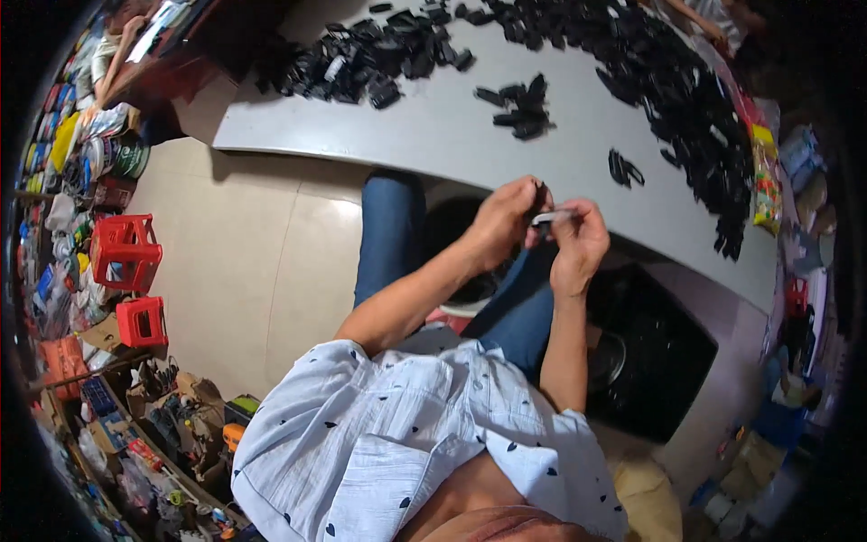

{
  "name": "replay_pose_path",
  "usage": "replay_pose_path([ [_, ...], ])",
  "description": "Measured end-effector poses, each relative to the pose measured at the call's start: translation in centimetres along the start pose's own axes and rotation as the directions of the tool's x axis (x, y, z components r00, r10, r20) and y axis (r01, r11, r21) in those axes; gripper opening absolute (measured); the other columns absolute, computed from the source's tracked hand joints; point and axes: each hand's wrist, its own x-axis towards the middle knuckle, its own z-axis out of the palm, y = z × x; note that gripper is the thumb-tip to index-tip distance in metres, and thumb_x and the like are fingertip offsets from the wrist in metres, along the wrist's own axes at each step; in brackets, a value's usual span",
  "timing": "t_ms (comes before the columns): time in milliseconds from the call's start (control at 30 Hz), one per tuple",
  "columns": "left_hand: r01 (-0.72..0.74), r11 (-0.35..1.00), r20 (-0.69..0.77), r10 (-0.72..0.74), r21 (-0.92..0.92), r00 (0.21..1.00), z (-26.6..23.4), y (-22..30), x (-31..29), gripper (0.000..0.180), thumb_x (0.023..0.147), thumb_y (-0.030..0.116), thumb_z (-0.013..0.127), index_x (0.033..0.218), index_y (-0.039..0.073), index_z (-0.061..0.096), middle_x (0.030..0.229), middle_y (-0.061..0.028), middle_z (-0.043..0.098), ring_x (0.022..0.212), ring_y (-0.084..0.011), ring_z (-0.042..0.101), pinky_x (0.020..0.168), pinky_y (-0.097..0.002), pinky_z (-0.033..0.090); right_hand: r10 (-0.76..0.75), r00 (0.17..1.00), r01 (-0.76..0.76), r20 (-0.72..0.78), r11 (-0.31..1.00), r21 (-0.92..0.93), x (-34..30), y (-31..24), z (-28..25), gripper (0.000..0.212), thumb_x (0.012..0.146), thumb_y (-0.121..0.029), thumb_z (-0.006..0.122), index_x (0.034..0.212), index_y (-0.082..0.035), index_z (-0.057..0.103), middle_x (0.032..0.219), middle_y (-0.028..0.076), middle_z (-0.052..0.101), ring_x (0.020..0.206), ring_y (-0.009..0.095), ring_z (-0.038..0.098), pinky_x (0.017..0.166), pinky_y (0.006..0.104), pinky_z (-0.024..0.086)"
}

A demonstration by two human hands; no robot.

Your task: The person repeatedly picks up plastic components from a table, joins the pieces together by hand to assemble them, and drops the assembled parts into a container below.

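My left hand [508,221] and my right hand [581,246] meet over my lap, just off the near edge of the grey-white table [406,135]. Between them is a small pale, shiny piece [547,218] with a dark part below it, its kind too small to tell. The fingers of my right hand pinch this piece. My left hand is closed beside it, and what lies in its fingers is mostly hidden. Closest on the table are a small group of black plastic-looking pieces [521,110] and a smaller black cluster [623,169].
Large heaps of similar black pieces lie at the table's far left [388,54] and along its right side [682,99]. A colourful packet [766,181] sits at the right edge. Red stools [126,253] and crowded shelves stand left. Below the table, right, is a black bin-like container [655,352]. Another person [113,54] sits far left.
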Motion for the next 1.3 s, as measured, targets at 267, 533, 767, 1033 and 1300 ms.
replay_pose_path([
  [267, 0.151, 0.974, 0.087, -0.138, -0.17, 0.987, -2.6, 1.3, -2.5, 0.028, 0.093, 0.025, 0.053, 0.11, 0.003, 0.052, 0.102, -0.0084, 0.058, 0.082, -0.0145, 0.057, 0.066, -0.0286, 0.047, 0.235, 0.965, -0.257, 0.117, 0.939, 0.229, -0.9, -2.0, -0.2, 0.019, 0.087, -0.012, 0.061, 0.098, -0.002, 0.049, 0.077, 0.004, 0.053, 0.063, 0.011, 0.056, 0.044, 0.0208, 0.047],
  [533, 0.119, 0.988, -0.18, -0.099, 0.101, 0.979, -1.2, 1.6, -4.2, 0.017, 0.091, 0.009, 0.054, 0.106, 0.002, 0.054, 0.09, -0.0077, 0.061, 0.057, -0.0094, 0.053, 0.051, -0.0205, 0.045, 0.244, 0.956, -0.208, 0.164, 0.956, -0.206, -1.9, -1.6, -0.5, 0.014, 0.09, -0.018, 0.057, 0.094, -0.004, 0.058, 0.069, -0.002, 0.052, 0.059, 0.004, 0.049, 0.044, 0.0175, 0.039],
  [767, 0.047, 0.988, -0.093, -0.033, 0.148, 0.995, -1.7, 1.2, -4.9, 0.021, 0.089, 0.019, 0.06, 0.095, -0.001, 0.06, 0.088, -0.0054, 0.062, 0.054, -0.0064, 0.05, 0.049, -0.0184, 0.042, 0.207, 0.956, -0.093, 0.209, 0.888, -0.451, -2.7, -1.1, -0.8, 0.018, 0.09, -0.018, 0.056, 0.097, -0.002, 0.059, 0.07, -0.003, 0.049, 0.059, 0.004, 0.044, 0.049, 0.0181, 0.037],
  [1033, 0.053, 0.968, -0.137, -0.019, 0.247, 0.99, -3.1, -0.5, -5.3, 0.044, 0.093, 0.049, 0.044, 0.091, 0.007, 0.057, 0.061, 0.0054, 0.039, 0.05, -0.0027, 0.032, 0.043, -0.0173, 0.02, 0.024, 0.964, 0.174, 0.266, 0.698, -0.694, -3.0, -1.9, 0.9, 0.018, 0.085, -0.016, 0.06, 0.093, -0.001, 0.054, 0.081, 0.017, 0.059, 0.074, 0.035, 0.058, 0.061, 0.0404, 0.044],
  [1300, 0.103, 0.956, -0.264, -0.028, 0.276, 0.964, -2.5, -1.0, -5.4, 0.035, 0.095, 0.044, 0.045, 0.095, 0.01, 0.055, 0.063, 0.0047, 0.041, 0.054, -0.0047, 0.034, 0.047, -0.019, 0.022, -0.121, 0.916, 0.394, 0.382, 0.449, -0.802, -3.3, -1.1, 1.6, 0.016, 0.084, -0.015, 0.06, 0.081, -0.003, 0.05, 0.072, 0.016, 0.058, 0.065, 0.036, 0.059, 0.054, 0.0426, 0.045],
])
